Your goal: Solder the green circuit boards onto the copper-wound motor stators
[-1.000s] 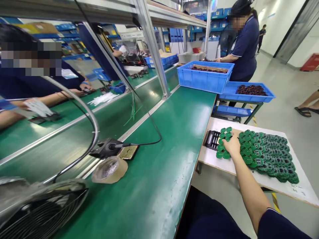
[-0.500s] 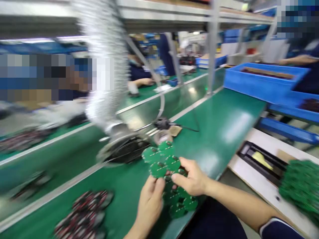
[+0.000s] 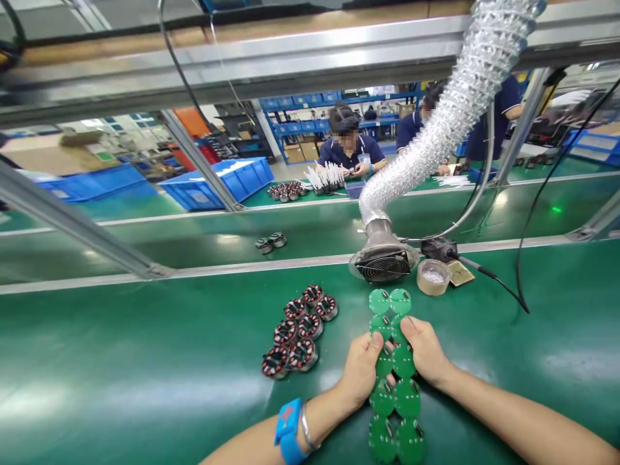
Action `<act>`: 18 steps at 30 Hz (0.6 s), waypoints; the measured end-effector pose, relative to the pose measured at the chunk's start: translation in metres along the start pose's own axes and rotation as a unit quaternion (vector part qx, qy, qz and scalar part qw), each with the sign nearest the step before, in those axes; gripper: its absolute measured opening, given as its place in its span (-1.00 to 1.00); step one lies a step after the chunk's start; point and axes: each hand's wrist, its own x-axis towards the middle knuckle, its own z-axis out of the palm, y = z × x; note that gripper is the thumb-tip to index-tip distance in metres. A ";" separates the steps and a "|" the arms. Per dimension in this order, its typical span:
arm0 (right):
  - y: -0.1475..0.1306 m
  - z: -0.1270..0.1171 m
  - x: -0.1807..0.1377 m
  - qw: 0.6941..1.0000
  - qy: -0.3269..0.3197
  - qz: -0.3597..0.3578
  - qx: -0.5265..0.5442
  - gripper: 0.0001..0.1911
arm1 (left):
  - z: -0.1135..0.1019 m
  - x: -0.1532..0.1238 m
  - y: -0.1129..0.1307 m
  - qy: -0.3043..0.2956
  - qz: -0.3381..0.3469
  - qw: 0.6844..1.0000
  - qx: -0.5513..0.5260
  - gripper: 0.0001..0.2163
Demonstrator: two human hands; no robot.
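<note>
A long panel of round green circuit boards (image 3: 407, 397), joined in two columns, is held upright lengthwise in front of me. My left hand (image 3: 361, 368) grips its left edge, thumb on top and fingers underneath. On the right edge, my right hand (image 3: 426, 352) pinches it in the same way. Small dark parts sit on each round board. Left of the panel, several round motor stators (image 3: 300, 332) with red and black windings stand grouped on the green bench (image 3: 194, 336). A blue wrist strap (image 3: 289, 429) is on my left wrist.
Beyond the panel is a fume extractor nozzle (image 3: 385, 265) on a silver flexible duct (image 3: 436, 129). A tape roll (image 3: 433, 278) and a soldering sponge (image 3: 460, 273) lie beside it. Two round parts (image 3: 271, 242) sit past the metal rail. Co-workers sit opposite, near a blue bin (image 3: 217, 184).
My view has swung left to face the bench. The panel, earlier angled with part of it lower down, now extends straight away from me; both hands still grip it.
</note>
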 end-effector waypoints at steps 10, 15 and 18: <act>0.004 0.002 0.003 0.976 0.110 -0.011 -0.189 -0.55 | -0.010 0.004 0.008 -0.106 0.101 0.985 0.093 -0.48; -0.008 -0.014 0.011 0.954 0.107 -0.012 -0.279 -0.78 | -0.020 0.000 0.014 -0.188 0.095 0.961 0.178 -0.63; -0.021 -0.020 0.024 0.939 0.076 -0.028 -0.333 -0.78 | -0.023 -0.004 0.013 -0.224 -0.045 0.962 0.151 -0.72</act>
